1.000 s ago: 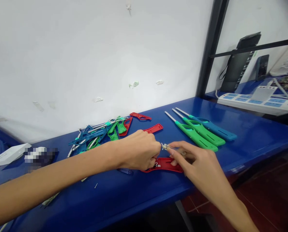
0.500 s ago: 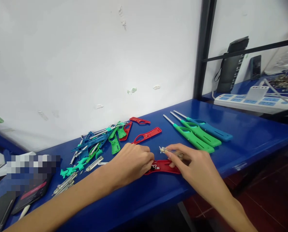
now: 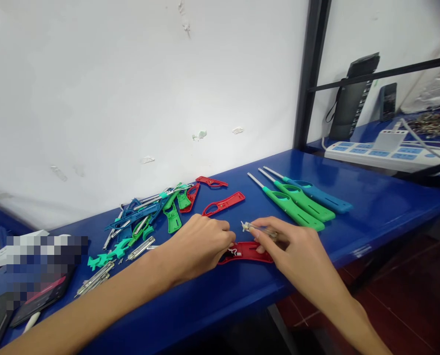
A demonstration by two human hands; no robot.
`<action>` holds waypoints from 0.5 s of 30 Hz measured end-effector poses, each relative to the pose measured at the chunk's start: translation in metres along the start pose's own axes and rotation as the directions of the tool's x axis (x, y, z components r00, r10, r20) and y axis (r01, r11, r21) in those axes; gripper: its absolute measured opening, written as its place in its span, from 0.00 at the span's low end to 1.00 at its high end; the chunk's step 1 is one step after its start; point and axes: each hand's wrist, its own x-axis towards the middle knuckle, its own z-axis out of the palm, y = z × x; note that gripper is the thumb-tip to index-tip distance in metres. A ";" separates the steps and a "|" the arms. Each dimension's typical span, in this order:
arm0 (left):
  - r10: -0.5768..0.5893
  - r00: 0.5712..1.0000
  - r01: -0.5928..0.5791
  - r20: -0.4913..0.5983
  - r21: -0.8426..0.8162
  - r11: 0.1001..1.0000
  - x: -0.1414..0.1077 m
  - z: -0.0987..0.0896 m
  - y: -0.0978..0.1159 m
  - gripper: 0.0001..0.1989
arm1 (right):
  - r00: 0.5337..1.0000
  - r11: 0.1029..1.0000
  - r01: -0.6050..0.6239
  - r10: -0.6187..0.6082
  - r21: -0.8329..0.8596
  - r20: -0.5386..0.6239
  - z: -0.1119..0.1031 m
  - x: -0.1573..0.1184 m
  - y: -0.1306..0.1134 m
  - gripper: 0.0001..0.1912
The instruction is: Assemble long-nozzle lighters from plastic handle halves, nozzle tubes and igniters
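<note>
A red half-shell (image 3: 254, 252) lies near the table's front edge, with a small black part and a white wire at its left end. My left hand (image 3: 205, 242) is closed over that left end; its fingertips are hidden, so what they pinch cannot be made out. Between thumb and fingers, my right hand (image 3: 284, 239) holds a clear tank with a whitish valve (image 3: 246, 226) at its tip, above the shell. Lower fingers of the right hand touch the shell's right part. Another red half-shell (image 3: 225, 203) lies behind my hands.
Two green lighters (image 3: 297, 212) and a blue lighter (image 3: 325, 196) lie at the right. Blue and green shells with metal rods (image 3: 146, 214) are piled at the left, near teal pieces (image 3: 112, 252) and clear tanks (image 3: 94, 280). A phone (image 3: 44, 296) lies far left; a power strip (image 3: 382, 154) stands at the right.
The view has shifted slightly, so the whole scene sits a little further left and up. Both hands keep nearly the same pose, the right one still holding the clear tank.
</note>
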 end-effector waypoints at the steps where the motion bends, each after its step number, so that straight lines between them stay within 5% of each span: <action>1: 0.001 1.000 -0.001 -0.008 0.000 1.000 0.000 0.001 0.001 0.11 | 1.000 1.000 0.001 -0.001 -0.003 0.001 0.000 0.000 0.000 0.14; 8: -0.147 0.972 0.124 -0.184 -0.130 0.984 -0.007 0.018 0.012 0.10 | 1.000 0.999 0.022 -0.022 -0.025 0.006 0.001 -0.002 0.000 0.12; 15: -0.322 0.876 0.205 -0.359 -0.327 0.923 -0.015 0.053 0.017 0.05 | 0.995 0.993 0.097 -0.097 -0.066 0.017 0.006 -0.003 0.008 0.10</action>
